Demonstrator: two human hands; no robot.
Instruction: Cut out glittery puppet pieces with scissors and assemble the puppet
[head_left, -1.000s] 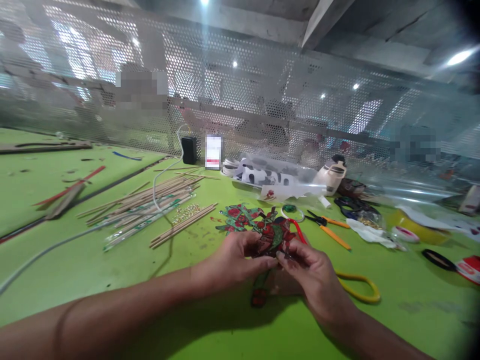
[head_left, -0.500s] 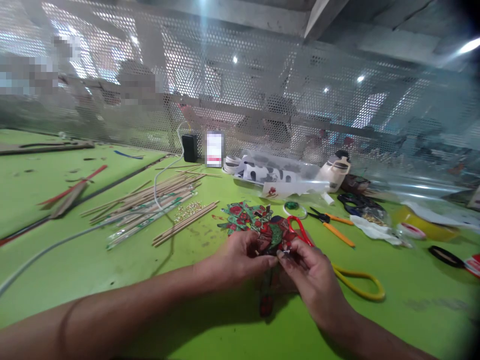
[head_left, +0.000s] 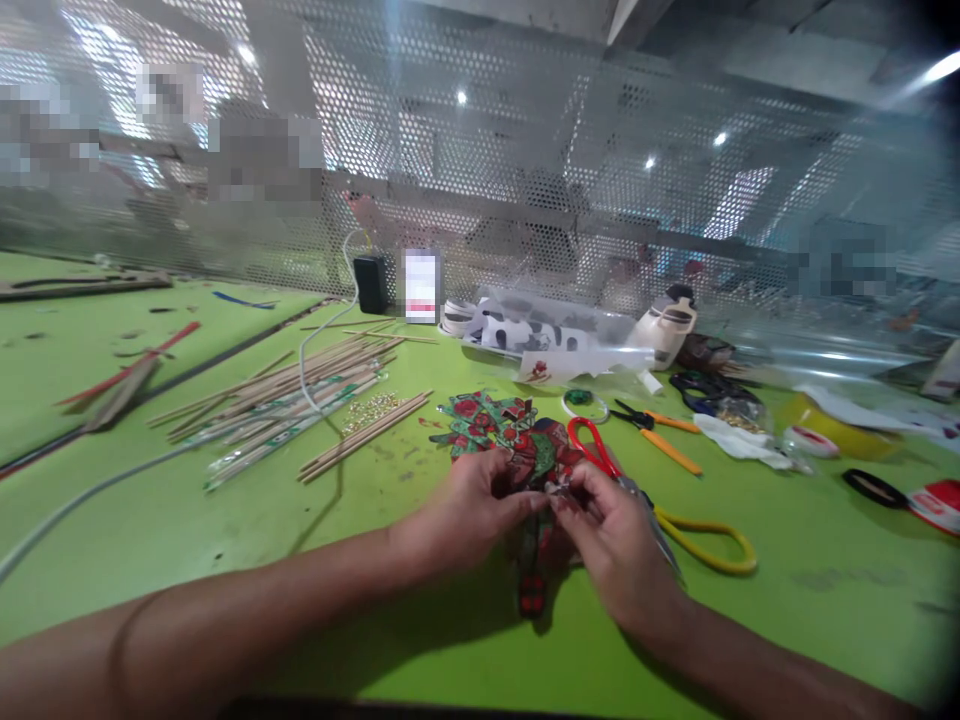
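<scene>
a green table [head_left: 187,520] carries a spread of bamboo sticks [head_left: 300,395]. near its front edge the left hand [head_left: 469,505] and right hand [head_left: 611,540] meet, fingers of both pinched on a red-and-green painted cutout figure [head_left: 517,440] lying on the table, just beside scissors [head_left: 600,455].

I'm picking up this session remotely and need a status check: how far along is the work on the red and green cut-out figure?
Done: the painted figure is already cut out and coloured. In hand: the left hand and right hand pinch it together at its middle, fingertips meeting on something too small to make out. Left: the wooden sticks lie unattached on the green table, and the scissors rest beside the right hand.
</scene>
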